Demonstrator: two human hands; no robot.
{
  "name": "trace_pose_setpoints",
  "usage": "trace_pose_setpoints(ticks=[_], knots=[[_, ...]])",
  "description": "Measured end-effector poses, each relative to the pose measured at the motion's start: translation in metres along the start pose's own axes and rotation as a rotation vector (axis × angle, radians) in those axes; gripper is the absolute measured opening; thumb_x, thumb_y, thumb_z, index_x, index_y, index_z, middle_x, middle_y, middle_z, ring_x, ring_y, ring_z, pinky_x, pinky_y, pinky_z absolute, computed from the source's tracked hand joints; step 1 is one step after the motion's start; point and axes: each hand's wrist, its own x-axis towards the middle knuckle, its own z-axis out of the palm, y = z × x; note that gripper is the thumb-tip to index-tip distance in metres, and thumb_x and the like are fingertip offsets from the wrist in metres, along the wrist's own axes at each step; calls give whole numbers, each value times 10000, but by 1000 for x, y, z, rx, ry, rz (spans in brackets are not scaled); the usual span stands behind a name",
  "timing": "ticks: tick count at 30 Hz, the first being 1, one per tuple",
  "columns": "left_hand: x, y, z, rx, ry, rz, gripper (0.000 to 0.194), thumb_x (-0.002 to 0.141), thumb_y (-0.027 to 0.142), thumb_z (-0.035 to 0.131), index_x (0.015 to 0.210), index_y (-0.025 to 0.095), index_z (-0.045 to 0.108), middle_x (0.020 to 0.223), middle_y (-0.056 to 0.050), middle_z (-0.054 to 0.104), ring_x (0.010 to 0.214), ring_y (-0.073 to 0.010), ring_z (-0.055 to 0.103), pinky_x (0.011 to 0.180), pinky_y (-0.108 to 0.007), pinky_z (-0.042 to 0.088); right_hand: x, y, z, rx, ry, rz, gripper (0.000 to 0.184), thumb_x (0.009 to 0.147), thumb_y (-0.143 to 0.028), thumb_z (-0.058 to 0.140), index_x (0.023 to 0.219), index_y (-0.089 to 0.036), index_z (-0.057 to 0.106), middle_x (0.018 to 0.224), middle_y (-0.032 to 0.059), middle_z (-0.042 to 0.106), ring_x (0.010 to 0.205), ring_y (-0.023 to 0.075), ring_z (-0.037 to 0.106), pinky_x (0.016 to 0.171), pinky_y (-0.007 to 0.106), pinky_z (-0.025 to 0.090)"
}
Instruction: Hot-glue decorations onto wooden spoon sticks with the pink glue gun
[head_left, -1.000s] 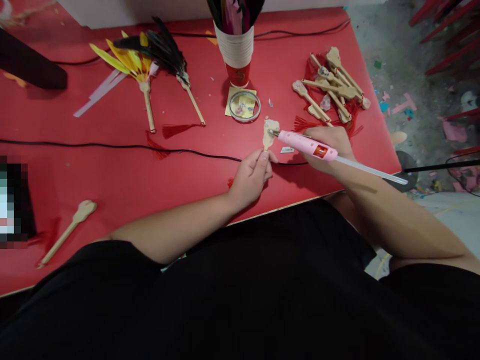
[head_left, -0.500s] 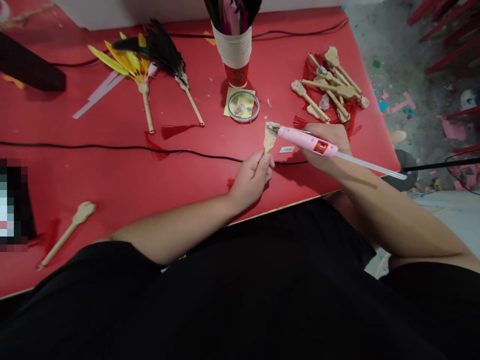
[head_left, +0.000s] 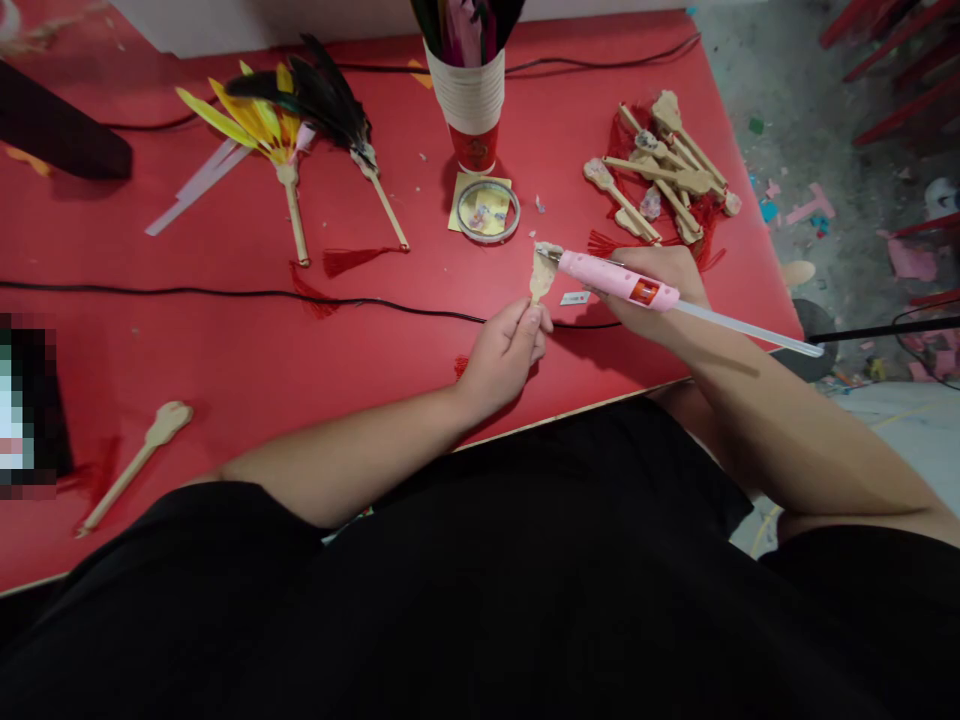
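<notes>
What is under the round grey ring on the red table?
Yellow square paper lies under the ring, with small pale scraps inside its opening. What the rim covers is hidden.

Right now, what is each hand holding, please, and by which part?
The left hand pinches a wooden piece by its handle, below the broad head; the right hand holds a pink glue gun, exact grip hidden behind its body.

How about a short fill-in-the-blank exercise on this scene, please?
The glue gun in the right hand is coloured ____. The pale piece is held in the ____ hand. The black-feathered stick lies to the ____ of the yellow-feathered stick.

Missing words: pink; left; right.
</notes>
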Motion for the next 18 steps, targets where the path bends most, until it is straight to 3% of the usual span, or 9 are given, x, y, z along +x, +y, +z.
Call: trace_pose_setpoints(ticks=[4,11,18], knots=[[0,1,0,29,6,-6,505,1205,679,578,947,246,611,608,75,455,526,-115,392,528,-252,382,2,-1,-1,-27,-7,-61,292,978,-399,639,754,-291,487,692,17,565,658,223,567,683,401,426],[-1,1,0,79,6,7,493,1202,664,592,953,240,628,622,70,485,547,-116,440,565,-247,417,4,-1,0,5,38,-40,322,995,-395,689,775,-277,486,708,1,573,661,182,537,680,371,379],[-1,-2,1,39,28,-5,430,1200,601,623,994,228,681,613,76,480,514,-106,414,514,-236,362,4,-1,-1,1,-9,-12,405,1037,-409,667,776,-283,384,686,-6,490,669,188,470,681,371,344]])
